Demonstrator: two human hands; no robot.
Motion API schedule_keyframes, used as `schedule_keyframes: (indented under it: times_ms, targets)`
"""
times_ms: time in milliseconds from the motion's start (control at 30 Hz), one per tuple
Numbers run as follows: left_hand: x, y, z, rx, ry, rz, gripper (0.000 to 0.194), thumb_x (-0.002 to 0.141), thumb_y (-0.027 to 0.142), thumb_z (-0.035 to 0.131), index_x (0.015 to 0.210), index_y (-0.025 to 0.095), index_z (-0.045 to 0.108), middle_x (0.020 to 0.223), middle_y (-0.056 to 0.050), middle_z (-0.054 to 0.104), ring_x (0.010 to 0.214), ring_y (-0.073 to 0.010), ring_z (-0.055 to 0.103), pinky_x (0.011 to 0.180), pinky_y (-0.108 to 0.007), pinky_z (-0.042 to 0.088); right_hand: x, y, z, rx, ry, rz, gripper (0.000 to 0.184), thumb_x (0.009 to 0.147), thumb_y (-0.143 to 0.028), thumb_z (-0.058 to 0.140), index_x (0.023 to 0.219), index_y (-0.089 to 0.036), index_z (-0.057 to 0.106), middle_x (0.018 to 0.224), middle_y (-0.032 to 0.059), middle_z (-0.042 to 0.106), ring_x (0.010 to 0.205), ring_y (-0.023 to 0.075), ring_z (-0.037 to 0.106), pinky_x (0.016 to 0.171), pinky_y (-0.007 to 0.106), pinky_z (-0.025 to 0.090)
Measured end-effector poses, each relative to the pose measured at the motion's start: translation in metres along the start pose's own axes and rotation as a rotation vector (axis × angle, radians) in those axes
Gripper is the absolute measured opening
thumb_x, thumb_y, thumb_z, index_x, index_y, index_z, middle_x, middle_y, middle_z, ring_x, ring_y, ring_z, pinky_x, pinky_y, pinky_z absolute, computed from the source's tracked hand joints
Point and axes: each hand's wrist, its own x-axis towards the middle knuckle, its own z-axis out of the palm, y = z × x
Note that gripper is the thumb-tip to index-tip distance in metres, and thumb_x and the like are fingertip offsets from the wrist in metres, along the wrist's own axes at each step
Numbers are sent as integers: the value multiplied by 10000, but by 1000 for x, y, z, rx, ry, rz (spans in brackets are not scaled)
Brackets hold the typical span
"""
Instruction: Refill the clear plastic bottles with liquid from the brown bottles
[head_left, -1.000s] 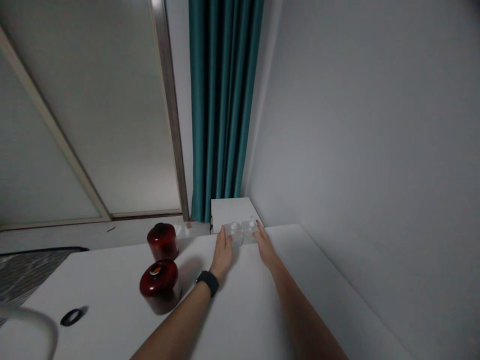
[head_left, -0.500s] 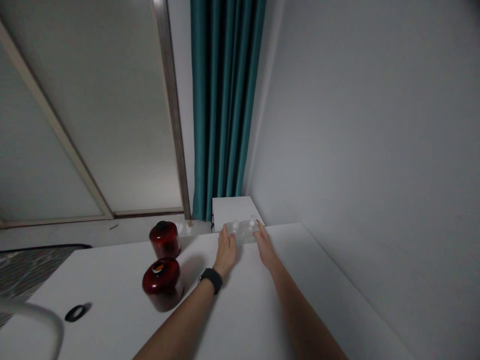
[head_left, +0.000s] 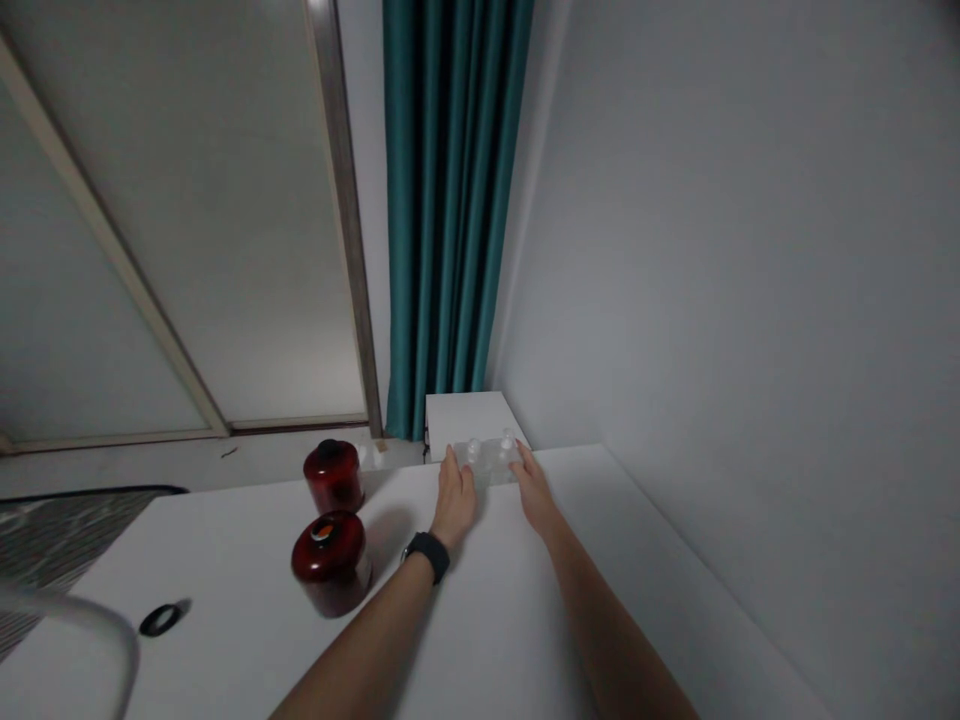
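Observation:
Both my arms reach across a white table [head_left: 525, 620] to its far edge. My left hand [head_left: 455, 497], with a black watch on the wrist, lies flat with fingers stretched out, its fingertips at the left side of a clear glass or plastic piece [head_left: 489, 457]. My right hand [head_left: 532, 490] rests flat too, fingers extended and touching the right side of that clear piece. The clear piece has rounded bumps on top; what it is I cannot make out.
Two dark red lidded jars [head_left: 331, 560] [head_left: 334, 474] stand left of my left arm. A black ring [head_left: 160, 619] lies near the left edge. A small white cabinet [head_left: 465, 410] and a teal curtain [head_left: 446, 200] stand beyond the table; a grey wall runs along the right.
The clear piece has slid slightly away toward the far edge with both hands beside it. The view has shifted a little to the left.

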Motion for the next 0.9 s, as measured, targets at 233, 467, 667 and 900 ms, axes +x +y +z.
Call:
schedule_keyframes:
  times_ms: [233,467,667,900]
  targets:
    - [-21,14,-7,51,41,-1,682,1004,397,308,1529,17,97,1586,-264,208,1517,-308,137,1238,-479,117,-26,-4,-1,-23,97,19,549,781,-370,570,1304,-204,602,1436,91,564,1355,268,477,1144,434,336]
    - [-59,31,-19,64,49,83,630,987,345,353,1512,58,157,1529,-235,270,1471,-311,206,1218,-519,164,-65,-12,-5,-87,232,-4,436,794,-341,540,1197,-197,624,1294,101,631,1236,261,540,1106,441,357]
    - [-98,45,-36,-38,-79,228,516,992,316,374,1460,129,265,1439,-190,353,1401,-282,298,1191,-528,241,-99,-32,5,-80,195,-17,300,809,-360,547,1044,-211,659,1120,76,681,1104,245,596,1030,402,423]
    - [-135,62,-89,-120,-269,403,314,1020,297,363,1295,185,465,1261,-134,486,1199,-240,477,1068,-440,393,-132,-55,34,-6,20,2,244,800,-367,576,962,-217,681,1019,60,722,1012,243,652,959,395,480]
